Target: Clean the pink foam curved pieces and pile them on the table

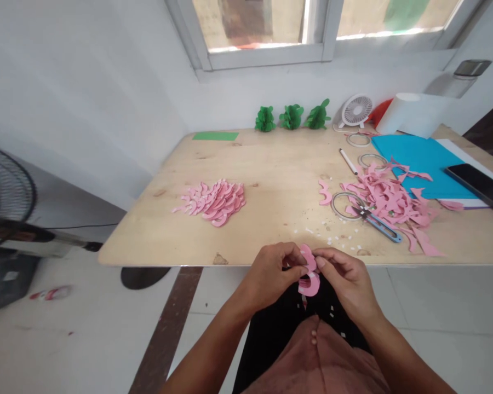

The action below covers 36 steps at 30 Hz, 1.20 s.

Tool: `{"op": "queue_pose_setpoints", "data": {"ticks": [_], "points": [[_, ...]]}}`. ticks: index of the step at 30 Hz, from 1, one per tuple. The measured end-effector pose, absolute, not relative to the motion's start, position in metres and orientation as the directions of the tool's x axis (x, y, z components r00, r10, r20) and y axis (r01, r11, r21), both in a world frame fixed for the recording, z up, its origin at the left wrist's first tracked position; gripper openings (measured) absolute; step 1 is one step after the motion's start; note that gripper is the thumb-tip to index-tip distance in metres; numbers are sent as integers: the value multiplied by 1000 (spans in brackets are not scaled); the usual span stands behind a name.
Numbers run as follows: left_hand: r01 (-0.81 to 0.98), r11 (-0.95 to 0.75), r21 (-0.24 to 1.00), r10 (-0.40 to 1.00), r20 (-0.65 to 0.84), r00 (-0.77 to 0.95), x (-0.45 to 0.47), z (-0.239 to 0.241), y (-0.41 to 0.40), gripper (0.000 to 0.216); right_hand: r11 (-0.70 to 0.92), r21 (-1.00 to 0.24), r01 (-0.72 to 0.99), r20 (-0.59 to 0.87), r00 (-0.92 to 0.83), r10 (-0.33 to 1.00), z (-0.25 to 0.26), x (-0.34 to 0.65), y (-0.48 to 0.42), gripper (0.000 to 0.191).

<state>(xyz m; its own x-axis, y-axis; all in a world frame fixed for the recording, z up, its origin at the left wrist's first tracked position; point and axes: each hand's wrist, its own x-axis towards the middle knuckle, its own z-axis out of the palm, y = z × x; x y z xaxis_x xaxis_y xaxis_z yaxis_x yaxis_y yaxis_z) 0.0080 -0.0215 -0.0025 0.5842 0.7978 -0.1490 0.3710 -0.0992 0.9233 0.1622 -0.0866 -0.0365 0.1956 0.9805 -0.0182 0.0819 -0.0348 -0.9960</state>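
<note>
Desk [275, 169] below a window [263, 24], with curved pink paper [311, 289] held near its front edge

The left hand [276, 272] and right hand [347, 276] pinch the paper from opposite sides, presumably to steady it above the lap [263, 350]; the forearms [216, 343] converge. Cut shapes [222, 201] lie left, scraps [388, 191] right, perhaps separated to prevent mixing.

Cutouts [224, 200] left, scraps [380, 192] right, fan [356, 111] behind scraps
</note>
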Motion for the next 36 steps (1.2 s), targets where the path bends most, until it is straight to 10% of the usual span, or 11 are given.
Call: {"op": "queue_pose_setpoints", "data": {"ticks": [25,36], "points": [[275,-81,958,846,-79,527,9,-9,-23,12,129,-821,557,336,288,897,-35,150,-83,11],[514,-386,766,899,188,396,15,-8,-38,8,251,-604,756,552,170,816,-30,148,-78,16]]}}
